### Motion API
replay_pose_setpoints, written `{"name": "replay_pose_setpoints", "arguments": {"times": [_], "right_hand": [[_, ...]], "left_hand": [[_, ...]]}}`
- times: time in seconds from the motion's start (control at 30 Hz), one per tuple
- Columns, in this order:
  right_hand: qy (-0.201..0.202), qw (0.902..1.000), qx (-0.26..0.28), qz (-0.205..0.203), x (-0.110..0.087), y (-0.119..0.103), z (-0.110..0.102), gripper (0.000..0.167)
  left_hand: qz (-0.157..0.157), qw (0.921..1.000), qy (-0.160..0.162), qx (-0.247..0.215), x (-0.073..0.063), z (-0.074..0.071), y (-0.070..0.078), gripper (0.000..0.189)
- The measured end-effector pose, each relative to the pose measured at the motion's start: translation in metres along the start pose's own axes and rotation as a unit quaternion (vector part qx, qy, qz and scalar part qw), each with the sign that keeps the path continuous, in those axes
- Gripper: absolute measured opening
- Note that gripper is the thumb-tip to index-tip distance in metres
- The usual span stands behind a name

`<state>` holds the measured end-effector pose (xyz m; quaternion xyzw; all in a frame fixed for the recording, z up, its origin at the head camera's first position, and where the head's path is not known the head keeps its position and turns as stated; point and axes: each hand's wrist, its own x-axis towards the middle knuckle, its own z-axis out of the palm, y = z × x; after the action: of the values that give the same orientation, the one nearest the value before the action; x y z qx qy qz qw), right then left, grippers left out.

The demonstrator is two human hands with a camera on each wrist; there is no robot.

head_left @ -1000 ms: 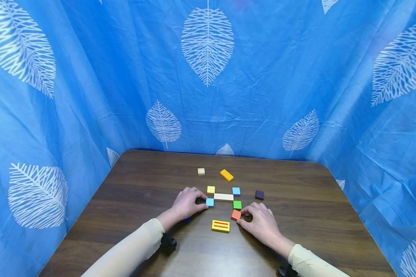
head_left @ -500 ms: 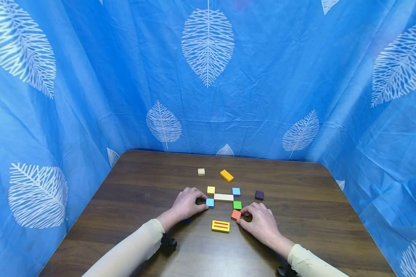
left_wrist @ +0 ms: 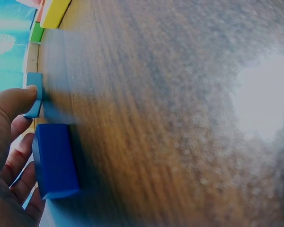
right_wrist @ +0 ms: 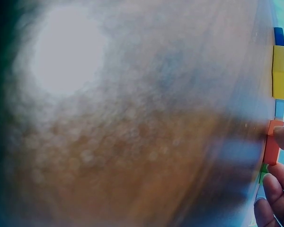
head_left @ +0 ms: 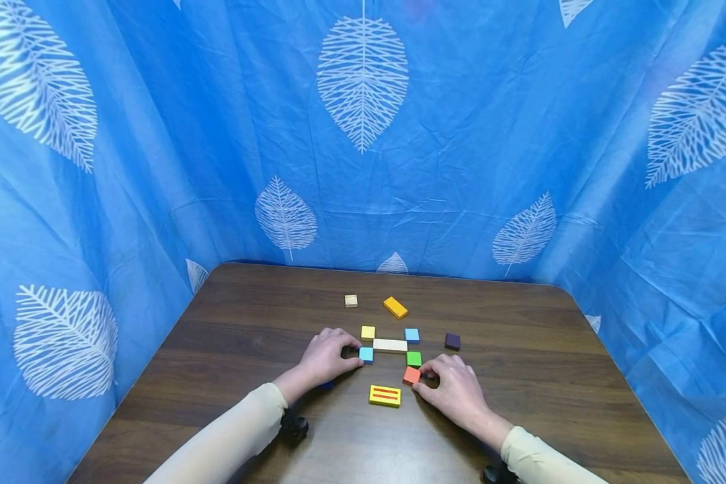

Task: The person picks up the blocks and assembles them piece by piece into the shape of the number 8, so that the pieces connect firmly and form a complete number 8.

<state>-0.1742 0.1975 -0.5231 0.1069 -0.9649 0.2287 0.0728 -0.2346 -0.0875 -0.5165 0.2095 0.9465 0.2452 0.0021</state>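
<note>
- Almost nothing has changed over the last second: both hands keep their places and the blocks lie as they did, so I judge this a steadying hold, with no new placement made.
- The left hand [head_left: 329, 356] has its thumb and fingers nearly closed, pinching a light-blue, square-faced, painted-looking block [head_left: 366, 355] by its sides.
- The right hand [head_left: 454, 386] likewise has only a block's breadth between thumb and fingers, pinching a red-orange, square-faced, painted-looking block [head_left: 411, 376].
- The light-blue block sits at the left end of a long cream, wooden-looking bar [head_left: 390, 345]; its top is evenly coloured and lies roughly square to the bar.
- The red-orange block is at the near side of a bright-green square-faced block [head_left: 414, 359], turned slightly askew to it; I cannot tell whether they touch.
- At the bar's far corners are a pale-yellow square-faced block [head_left: 368, 333] and a second light-blue block [head_left: 412, 335].
- A yellow rectangular block with red stripes [head_left: 385, 396] lies on the brown wood-grain desk [head_left: 266, 316], between the forearms and nearer the person.
- A dark-blue oblong block [left_wrist: 57, 161] stands just beside the left hand's lower fingers; contact is unclear.
</note>
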Motion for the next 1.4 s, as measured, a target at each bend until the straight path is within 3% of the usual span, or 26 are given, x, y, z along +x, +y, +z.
{"name": "replay_pose_setpoints", "arguments": {"times": [0.43, 1.4], "right_hand": [[0.003, 1.0, -0.001, 0.004, 0.0001, 0.0017, 0.0002, 0.024], [-0.008, 0.9999, 0.0, 0.008, -0.0021, 0.003, -0.0017, 0.025]], "left_hand": [[0.011, 0.9999, 0.008, 0.003, 0.0003, 0.0003, -0.0007, 0.028], [-0.002, 1.0, -0.003, -0.007, -0.0031, -0.0005, 0.003, 0.035]]}}
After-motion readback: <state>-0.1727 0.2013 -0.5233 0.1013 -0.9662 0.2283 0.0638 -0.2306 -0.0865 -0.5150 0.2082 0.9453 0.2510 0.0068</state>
